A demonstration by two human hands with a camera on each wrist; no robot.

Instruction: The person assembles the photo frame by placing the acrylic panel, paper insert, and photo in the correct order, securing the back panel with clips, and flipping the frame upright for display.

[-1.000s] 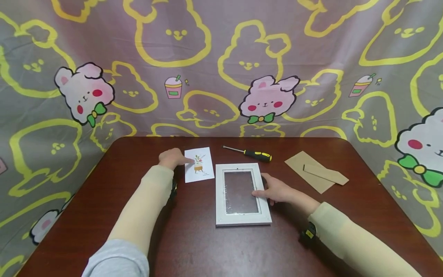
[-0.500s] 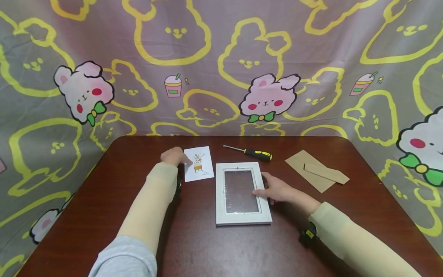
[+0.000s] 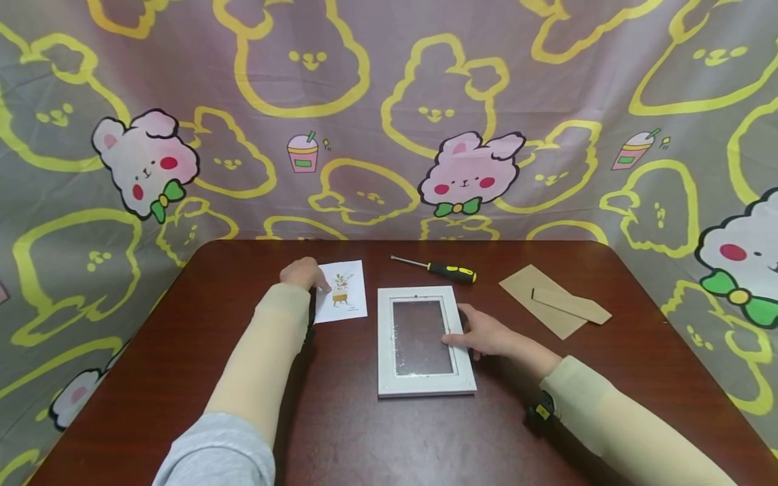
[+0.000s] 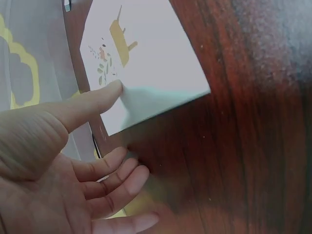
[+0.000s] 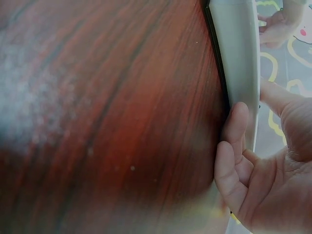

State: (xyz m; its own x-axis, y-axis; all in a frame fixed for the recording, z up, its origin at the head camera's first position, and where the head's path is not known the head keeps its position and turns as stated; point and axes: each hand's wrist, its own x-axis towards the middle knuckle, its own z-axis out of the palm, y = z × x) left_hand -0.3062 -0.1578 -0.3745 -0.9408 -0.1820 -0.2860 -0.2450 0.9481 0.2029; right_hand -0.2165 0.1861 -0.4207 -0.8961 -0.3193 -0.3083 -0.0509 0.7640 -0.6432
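A white card (image 3: 354,302) printed with a potted plant lies flat on the table, left of centre. My left hand (image 3: 304,275) is at its left edge, thumb laid on the print. In the left wrist view the thumb touches the card (image 4: 161,63), while the other fingers stay off it, loosely bent beyond its edge. A white picture frame (image 3: 425,385) with a clear pane lies in the middle. My right hand (image 3: 489,334) grips its right side, thumb on top; the right wrist view shows fingers against the frame's side wall (image 5: 237,58).
Behind the picture frame lies a screwdriver (image 3: 451,272) with a black and yellow handle. To the right is a brown backing board (image 3: 529,283) with a stand leg (image 3: 574,305) across it. A patterned curtain (image 3: 365,101) hangs behind the table (image 3: 340,432).
The card has slid a little to the left under my left thumb, away from the picture frame. My right hand and the frame have stayed in place.
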